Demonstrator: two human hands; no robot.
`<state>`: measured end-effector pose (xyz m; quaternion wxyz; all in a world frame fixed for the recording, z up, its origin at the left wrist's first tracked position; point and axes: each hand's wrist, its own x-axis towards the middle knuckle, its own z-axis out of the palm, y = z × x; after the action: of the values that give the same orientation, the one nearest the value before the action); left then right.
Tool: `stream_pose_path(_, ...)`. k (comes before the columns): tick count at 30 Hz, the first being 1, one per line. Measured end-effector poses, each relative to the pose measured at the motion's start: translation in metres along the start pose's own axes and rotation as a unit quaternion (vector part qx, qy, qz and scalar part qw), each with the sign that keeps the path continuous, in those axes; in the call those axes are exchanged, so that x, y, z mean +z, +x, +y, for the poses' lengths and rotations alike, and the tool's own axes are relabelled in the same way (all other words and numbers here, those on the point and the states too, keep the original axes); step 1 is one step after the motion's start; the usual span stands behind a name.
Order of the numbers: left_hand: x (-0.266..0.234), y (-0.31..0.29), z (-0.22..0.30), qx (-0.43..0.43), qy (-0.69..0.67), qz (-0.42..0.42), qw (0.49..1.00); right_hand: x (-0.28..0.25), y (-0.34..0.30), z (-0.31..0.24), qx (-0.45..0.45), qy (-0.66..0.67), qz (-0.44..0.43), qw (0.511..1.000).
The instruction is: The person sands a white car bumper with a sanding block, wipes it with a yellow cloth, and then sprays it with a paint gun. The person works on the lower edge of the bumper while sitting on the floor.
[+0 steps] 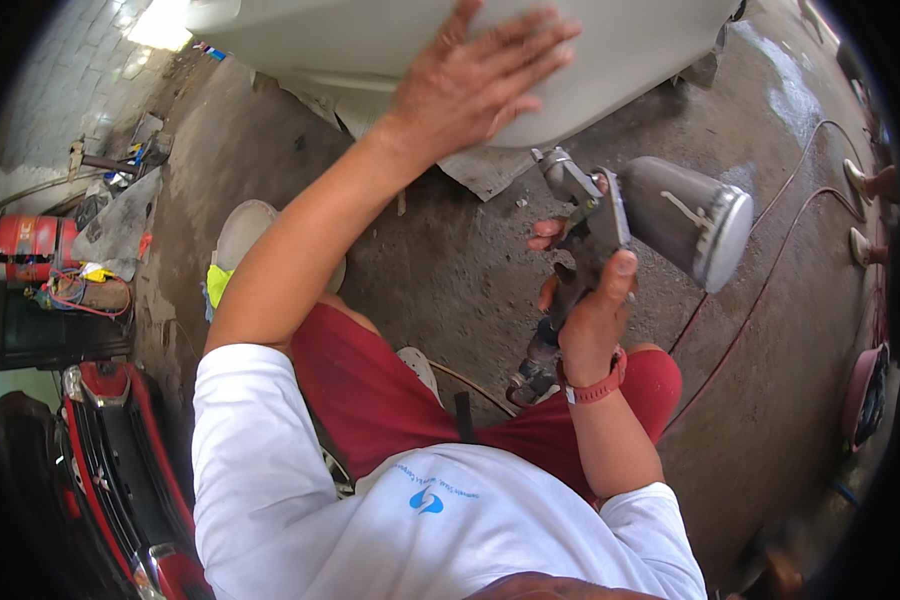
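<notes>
Grey metal spray gun [610,218] with cylindrical cup [685,212], near pale-grey curved panel [630,60]; right hand [595,312] grip wrapped round handle [569,295]. Left hand [475,88] spread over panel, contact unclear. Keep gun off both.

From here I have a lane mid-frame, over the floor [450,270] between the left forearm [315,235] and the spray gun [592,232]; the pale panel [630,50] blocks top centre, hoses [802,208] trail at right.

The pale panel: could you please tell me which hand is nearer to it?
Left. The left hand is over the pale panel, contact unclear; the right hand is lower, rightward, holding the spray gun.
</notes>
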<state>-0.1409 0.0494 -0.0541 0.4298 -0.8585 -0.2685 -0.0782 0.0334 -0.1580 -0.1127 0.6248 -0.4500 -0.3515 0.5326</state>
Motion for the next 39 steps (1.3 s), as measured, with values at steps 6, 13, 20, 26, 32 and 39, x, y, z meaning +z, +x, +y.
stream_pose_path(6,0.010,0.023,-0.007,-0.105,-0.092,0.093,0.986,0.032,-0.020,-0.011,-0.022,-0.025,0.020,0.999)
stream_pose_path(13,0.096,-0.074,0.081,0.044,-0.002,0.013,0.999,0.064,-0.042,-0.002,-0.008,-0.080,0.011,0.997)
stream_pose_path(20,0.147,-0.152,0.028,0.046,-0.100,0.020,0.994,0.069,-0.063,0.024,0.027,-0.127,0.025,0.991)
stream_pose_path(26,0.176,-0.245,-0.046,-0.221,-0.169,-0.192,0.941,0.071,-0.098,0.036,0.020,-0.156,0.073,0.985)
stream_pose_path(32,0.153,-0.177,0.043,-0.401,-0.431,0.122,0.799,0.095,-0.107,0.043,0.019,-0.208,0.155,0.966)
stream_pose_path(39,0.071,-0.085,0.161,-0.137,-0.469,-0.055,0.871,0.130,-0.098,0.045,0.004,-0.184,0.172,0.968)
